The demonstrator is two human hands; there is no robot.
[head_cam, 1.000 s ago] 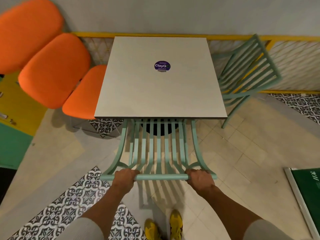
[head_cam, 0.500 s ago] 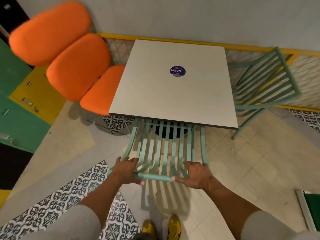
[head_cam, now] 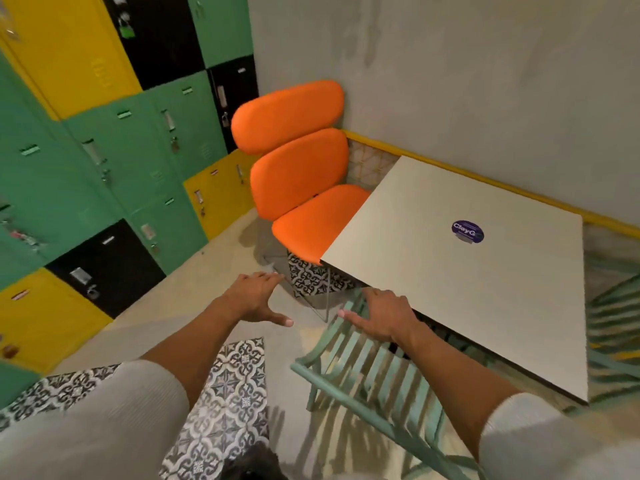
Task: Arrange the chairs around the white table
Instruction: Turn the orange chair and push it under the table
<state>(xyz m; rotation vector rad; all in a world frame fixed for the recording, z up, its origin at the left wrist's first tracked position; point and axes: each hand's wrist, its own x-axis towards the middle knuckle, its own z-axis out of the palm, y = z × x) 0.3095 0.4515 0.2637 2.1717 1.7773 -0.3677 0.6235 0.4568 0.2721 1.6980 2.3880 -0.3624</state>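
The white square table (head_cam: 485, 282) with a purple round sticker (head_cam: 467, 232) stands against the grey wall at the right. A mint slatted chair (head_cam: 367, 372) is tucked under its near edge, backrest toward me. An orange cushioned chair (head_cam: 301, 174) stands at the table's left side, its seat partly under the top. A second mint chair (head_cam: 613, 313) shows blurred at the far right. My left hand (head_cam: 256, 296) hovers open over the floor, holding nothing. My right hand (head_cam: 381, 315) is open, fingers spread, above the mint chair's slats; whether it touches them is unclear.
Green, yellow and black lockers (head_cam: 104, 161) fill the left wall. A yellow rail (head_cam: 485, 181) runs along the grey wall behind the table. Patterned tiles (head_cam: 235, 393) mark the floor near my feet, with plain floor (head_cam: 194, 282) between the lockers and the orange chair.
Both hands have let go of the mint chair's top rail and opened. My view has swung left, bringing the lockers and the orange chair toward the middle.
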